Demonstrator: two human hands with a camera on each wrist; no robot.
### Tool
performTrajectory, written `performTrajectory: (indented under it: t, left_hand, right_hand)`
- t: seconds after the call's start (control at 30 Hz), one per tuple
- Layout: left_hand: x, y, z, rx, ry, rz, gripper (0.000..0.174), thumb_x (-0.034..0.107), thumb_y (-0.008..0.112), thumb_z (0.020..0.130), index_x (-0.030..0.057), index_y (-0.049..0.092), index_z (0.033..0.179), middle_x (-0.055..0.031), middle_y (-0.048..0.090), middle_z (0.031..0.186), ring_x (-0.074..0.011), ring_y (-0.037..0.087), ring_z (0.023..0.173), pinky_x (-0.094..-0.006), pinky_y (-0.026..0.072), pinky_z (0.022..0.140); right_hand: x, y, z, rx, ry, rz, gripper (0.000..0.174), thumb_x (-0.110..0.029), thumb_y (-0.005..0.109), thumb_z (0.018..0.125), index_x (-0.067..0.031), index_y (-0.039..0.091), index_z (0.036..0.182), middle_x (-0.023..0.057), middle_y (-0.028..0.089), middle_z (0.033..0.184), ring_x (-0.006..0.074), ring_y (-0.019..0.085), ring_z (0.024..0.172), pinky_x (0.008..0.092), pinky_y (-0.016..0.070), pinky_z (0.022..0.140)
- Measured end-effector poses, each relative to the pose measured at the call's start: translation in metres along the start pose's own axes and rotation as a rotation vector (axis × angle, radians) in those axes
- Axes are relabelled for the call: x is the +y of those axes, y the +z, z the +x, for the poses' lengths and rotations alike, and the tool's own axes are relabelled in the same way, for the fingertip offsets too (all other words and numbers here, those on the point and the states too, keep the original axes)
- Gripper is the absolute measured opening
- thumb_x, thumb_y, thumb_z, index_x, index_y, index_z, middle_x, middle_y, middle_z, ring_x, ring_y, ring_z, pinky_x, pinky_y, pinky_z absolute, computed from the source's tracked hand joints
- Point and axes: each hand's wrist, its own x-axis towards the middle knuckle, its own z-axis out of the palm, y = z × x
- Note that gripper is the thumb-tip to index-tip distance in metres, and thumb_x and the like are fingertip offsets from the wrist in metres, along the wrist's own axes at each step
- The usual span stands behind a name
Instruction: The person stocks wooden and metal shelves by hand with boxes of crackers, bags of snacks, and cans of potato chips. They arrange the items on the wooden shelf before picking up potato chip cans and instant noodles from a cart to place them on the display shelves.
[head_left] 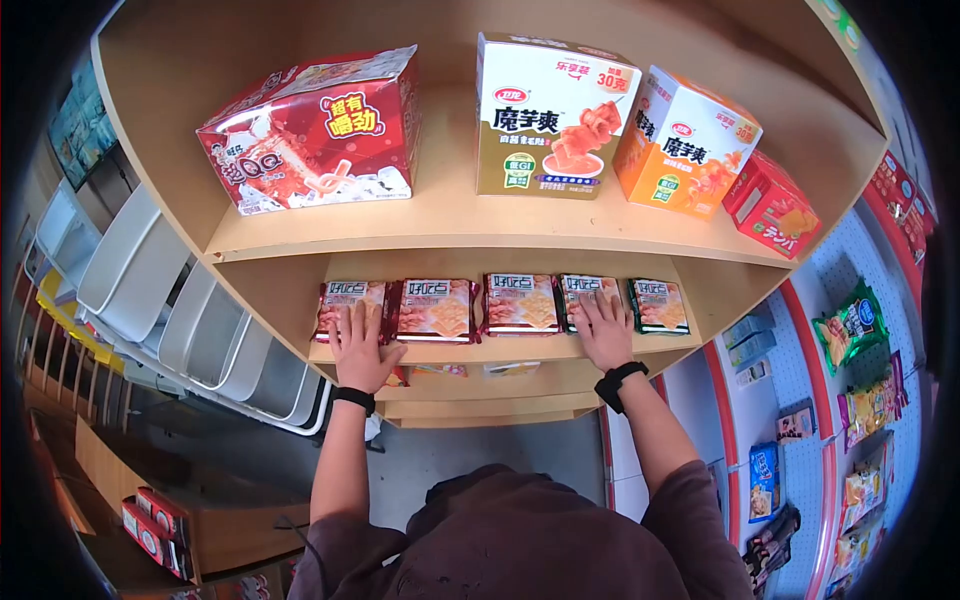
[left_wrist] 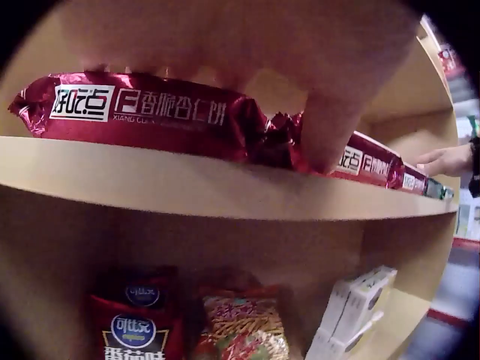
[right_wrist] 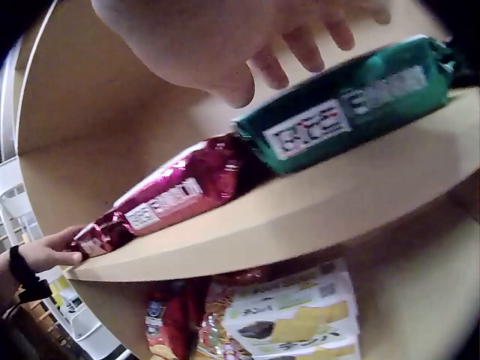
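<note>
Several flat biscuit packs lie side by side on the middle shelf. My left hand [head_left: 362, 350] rests over the leftmost red pack [head_left: 337, 292], fingers straight; in the left wrist view its thumb [left_wrist: 326, 142] reaches down at the front, by the gap beside the neighbouring pack. Further right, my right hand [head_left: 605, 338] lies with spread fingers over a green pack [right_wrist: 337, 112]. Between the hands are two red packs, one [head_left: 437, 308] near the left thumb, the other [head_left: 522, 305] near the right hand. Another green pack [head_left: 660, 306] sits at the right end.
The upper shelf [head_left: 450, 225] juts over the packs and carries a red box [head_left: 310, 140], a white box [head_left: 550, 120], an orange box [head_left: 690, 145] and a small red box [head_left: 772, 205]. Snack bags [left_wrist: 244, 322] stand on the shelf below. White bins [head_left: 150, 260] are at left.
</note>
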Motion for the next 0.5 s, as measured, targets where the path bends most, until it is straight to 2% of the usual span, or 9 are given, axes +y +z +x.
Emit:
performTrajectory:
  t: [0.1, 0.3, 0.4, 0.43, 0.5]
  left_hand:
    - [0.007, 0.004, -0.003, 0.014, -0.038, 0.036, 0.079, 0.05, 0.068, 0.087, 0.013, 0.043, 0.153, -0.0166, 0.033, 0.162, -0.0411, 0.02, 0.152, -0.0596, 0.0123, 0.121]
    - [0.012, 0.003, -0.009, -0.011, -0.064, 0.042, 0.077, 0.046, 0.066, 0.089, 0.0129, 0.04, 0.154, -0.0174, 0.032, 0.162, -0.0419, 0.021, 0.151, -0.0615, 0.0133, 0.12]
    - [0.01, 0.003, -0.008, -0.02, -0.057, 0.043, 0.078, 0.045, 0.066, 0.09, 0.0126, 0.038, 0.155, -0.0184, 0.031, 0.162, -0.0426, 0.021, 0.151, -0.0626, 0.0131, 0.119]
    - [0.008, 0.006, -0.009, -0.011, -0.05, 0.045, 0.078, 0.045, 0.066, 0.089, 0.0126, 0.038, 0.155, -0.0184, 0.031, 0.162, -0.0427, 0.021, 0.151, -0.0627, 0.0129, 0.119]
    - [0.008, 0.007, -0.01, -0.002, -0.042, 0.047, 0.079, 0.044, 0.066, 0.089, 0.0126, 0.037, 0.155, -0.0186, 0.031, 0.162, -0.043, 0.021, 0.151, -0.0628, 0.0125, 0.119]
  right_hand:
    - [0.01, -0.001, -0.008, -0.017, -0.017, 0.058, 0.051, -0.05, 0.045, 0.102, -0.023, 0.055, 0.144, 0.0114, 0.043, 0.157, 0.0386, 0.034, 0.147, 0.0663, 0.0176, 0.118]
    - [0.022, -0.007, -0.009, -0.011, -0.088, 0.102, 0.049, -0.047, 0.046, 0.102, -0.0215, 0.056, 0.143, 0.013, 0.047, 0.154, 0.0405, 0.039, 0.143, 0.0643, 0.0198, 0.118]
    - [0.05, -0.02, 0.014, 0.112, -0.049, 0.259, 0.049, -0.045, 0.048, 0.101, -0.0187, 0.057, 0.142, 0.0141, 0.05, 0.151, 0.0411, 0.042, 0.14, 0.0628, 0.0222, 0.118]
    - [0.058, -0.028, 0.019, 0.187, -0.013, 0.247, 0.05, -0.044, 0.048, 0.101, -0.0164, 0.057, 0.141, 0.0143, 0.051, 0.15, 0.0404, 0.043, 0.14, 0.061, 0.025, 0.117]
    - [0.079, -0.028, 0.021, 0.128, 0.139, 0.049, 0.051, -0.045, 0.048, 0.1, -0.017, 0.056, 0.142, 0.0137, 0.05, 0.151, 0.0396, 0.042, 0.141, 0.0599, 0.0259, 0.117]
